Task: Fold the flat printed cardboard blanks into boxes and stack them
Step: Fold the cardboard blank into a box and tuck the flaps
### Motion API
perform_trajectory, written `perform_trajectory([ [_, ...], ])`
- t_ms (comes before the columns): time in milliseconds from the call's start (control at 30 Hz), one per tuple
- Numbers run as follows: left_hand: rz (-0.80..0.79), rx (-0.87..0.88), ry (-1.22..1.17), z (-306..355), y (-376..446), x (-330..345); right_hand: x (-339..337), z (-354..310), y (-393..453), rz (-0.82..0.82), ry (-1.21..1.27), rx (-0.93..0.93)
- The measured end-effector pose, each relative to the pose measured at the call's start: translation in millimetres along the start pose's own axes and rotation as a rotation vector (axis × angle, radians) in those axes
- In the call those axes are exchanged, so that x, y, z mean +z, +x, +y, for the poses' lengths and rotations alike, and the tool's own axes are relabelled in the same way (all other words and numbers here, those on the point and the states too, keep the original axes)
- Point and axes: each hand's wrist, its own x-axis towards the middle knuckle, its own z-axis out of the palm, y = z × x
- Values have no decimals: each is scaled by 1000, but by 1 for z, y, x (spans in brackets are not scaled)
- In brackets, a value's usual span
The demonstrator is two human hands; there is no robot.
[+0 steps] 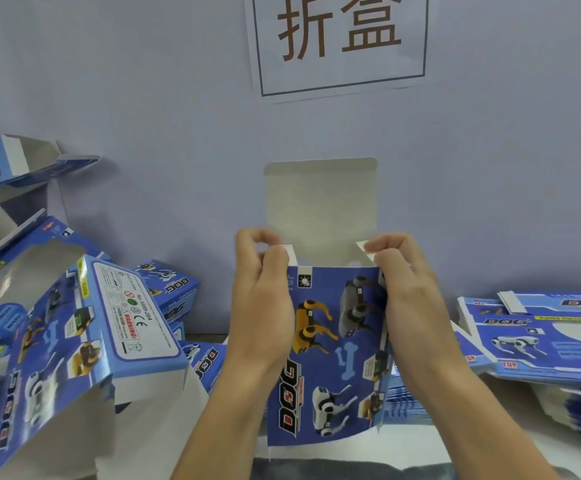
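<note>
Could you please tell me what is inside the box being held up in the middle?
Through the open top of the box, only plain pale inner walls and the raised lid flap show. The left hand and right hand grip its sides; its printed front hides the lower interior.

White table [490, 455], seen along the lower edge and backed by a pale wall. On it at the left, a heap of folded blue boxes [84, 341] is piled, several tilted with open ends. At the right, a stack of flat printed blanks [538, 341] is laid.
</note>
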Motion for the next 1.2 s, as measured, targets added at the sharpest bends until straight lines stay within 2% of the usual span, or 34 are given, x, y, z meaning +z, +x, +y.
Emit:
perform_trajectory([
  [67, 66, -81, -47, 4, 4, 4, -3, 3, 0, -4, 25, 27],
  [133, 71, -90, -51, 2, 3, 3, -4, 2, 3, -34, 43, 49],
  [233, 39, -75, -110, 3, 3, 5, -6, -1, 5, -52, 91, 72],
  [400, 160, 55, -25, 0, 4, 5, -4, -2, 3, -25, 136, 55],
  [567, 141, 26, -173, -4, -3, 2, -14, -1, 3, -147, 354, 70],
  [733, -38, 1, -160, 1, -2, -2, -11, 2, 3, -193, 268, 23],
  [1000, 34, 47, -100, -3, -1, -2, -9, 5, 0, -162, 286, 25],
  [1200, 59, 40, -190, -8, 0, -3, -10, 4, 0, -206, 297, 60],
])
